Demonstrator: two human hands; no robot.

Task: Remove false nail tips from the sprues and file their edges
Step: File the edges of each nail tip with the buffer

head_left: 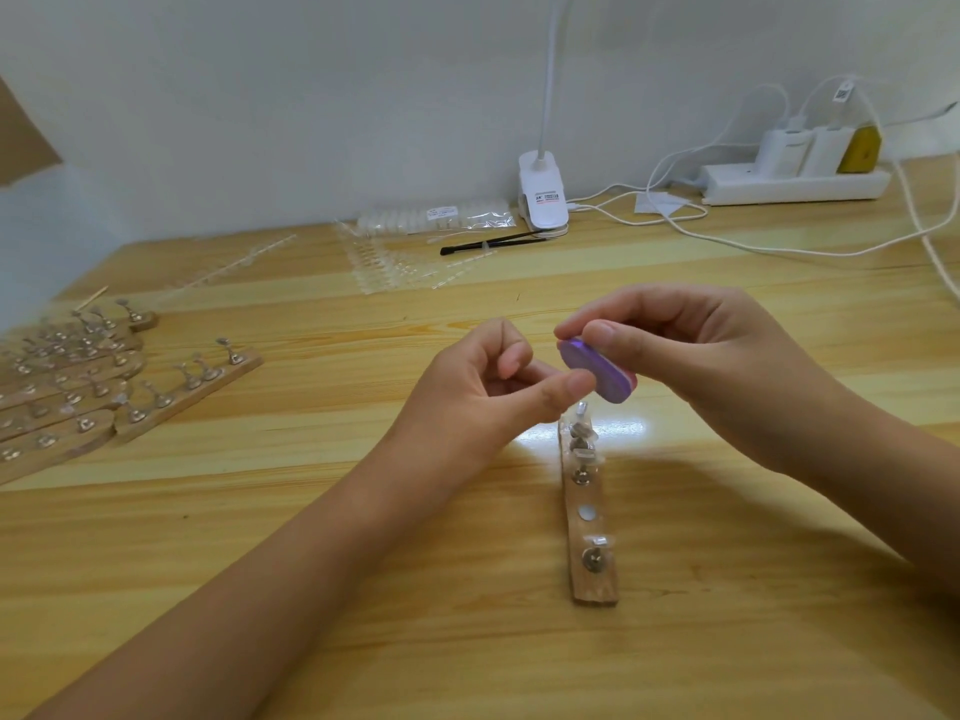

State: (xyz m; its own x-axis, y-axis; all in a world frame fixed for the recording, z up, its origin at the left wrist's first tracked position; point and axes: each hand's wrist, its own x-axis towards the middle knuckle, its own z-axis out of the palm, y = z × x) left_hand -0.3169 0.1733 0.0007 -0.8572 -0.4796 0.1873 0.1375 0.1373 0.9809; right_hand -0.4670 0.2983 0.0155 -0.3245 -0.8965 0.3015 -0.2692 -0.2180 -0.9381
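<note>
My right hand (pixel 691 356) grips a small purple nail file block (pixel 597 368) between thumb and fingers, held above the table. My left hand (pixel 488 392) has its fingers curled, thumb and forefinger pinched together right against the file; a nail tip between them is too small to make out. Just below the hands a wooden holder strip (pixel 592 569) lies on the table, carrying metal pegs with clear nail tips (pixel 582 433) on some of them. Clear sprue sheets of nail tips (pixel 395 267) lie farther back.
Several more wooden holder strips with pegs (pixel 78 387) are stacked at the left. A bag of nail tips (pixel 436 218), a black brush (pixel 488 244), a white clip lamp (pixel 543 194), a power strip (pixel 795 181) and white cables (pixel 779 246) line the back by the wall.
</note>
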